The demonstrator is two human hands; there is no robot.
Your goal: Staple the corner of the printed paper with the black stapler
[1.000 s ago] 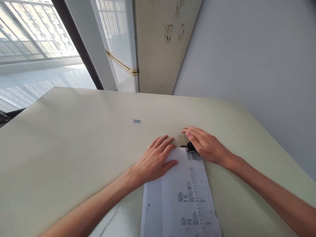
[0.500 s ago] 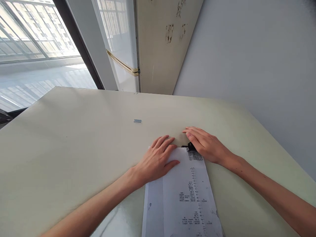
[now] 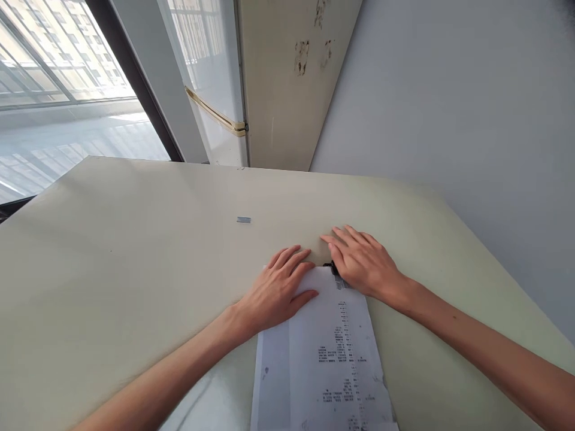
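A printed white paper sheet (image 3: 314, 359) lies on the pale table in front of me. My left hand (image 3: 281, 290) rests on its upper left part, palm down with the fingers spread. At the sheet's top edge sits a black clip (image 3: 333, 269), partly hidden under my right hand (image 3: 363, 260). The right hand lies palm down over the sheet's top right corner, its fingers apart and reaching past the edge onto the table.
A small blue-grey strip (image 3: 243, 219) lies on the table (image 3: 157, 239) beyond the hands. Behind the table stand a white fridge (image 3: 283, 102) with a pale yellow handle, a grey wall at the right and a window at the left.
My right hand has spread its fingers and now covers more of the black clip and the sheet's corner. The whole view has shifted slightly; my left hand stays on the sheet.
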